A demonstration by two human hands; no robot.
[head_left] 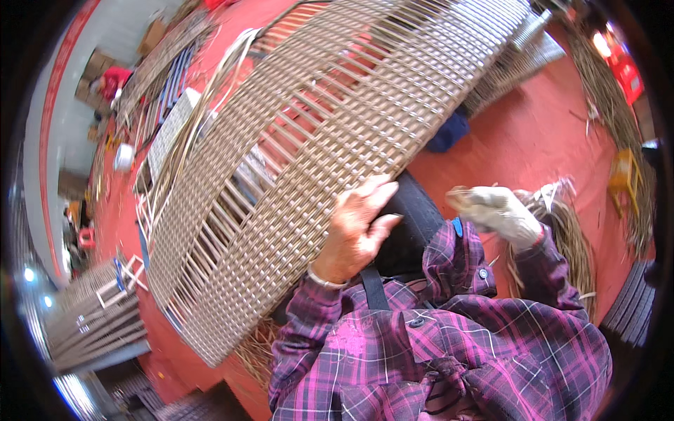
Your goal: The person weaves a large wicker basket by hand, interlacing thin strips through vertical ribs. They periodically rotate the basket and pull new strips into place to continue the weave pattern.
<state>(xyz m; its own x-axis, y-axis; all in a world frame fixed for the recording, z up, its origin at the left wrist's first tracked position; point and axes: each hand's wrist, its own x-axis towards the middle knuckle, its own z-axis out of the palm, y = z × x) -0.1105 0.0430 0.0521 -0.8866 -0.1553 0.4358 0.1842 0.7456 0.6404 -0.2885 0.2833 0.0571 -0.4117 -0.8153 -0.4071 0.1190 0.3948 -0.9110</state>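
Note:
A large woven panel (295, 189) of brown-grey wicker strips slants across the view, its near edge by my lap. Bare rods (288, 137) show through long gaps between its woven bands. My left hand (357, 228), bare, lies at the near edge of the panel, its thumb apart from the fingers. To the right, my right hand (495, 210) wears a whitish glove and is held off the panel, its fingers curled together. Whatever may be in those fingers is too small to make out.
A bundle of loose wicker strips (562, 231) lies on the red floor (533, 140) beside my right arm. Farther right stand a yellow stool (622, 182) and more long strips (604, 105). Stacked woven pieces (98, 319) are at left; a person in red (114, 84) is far off.

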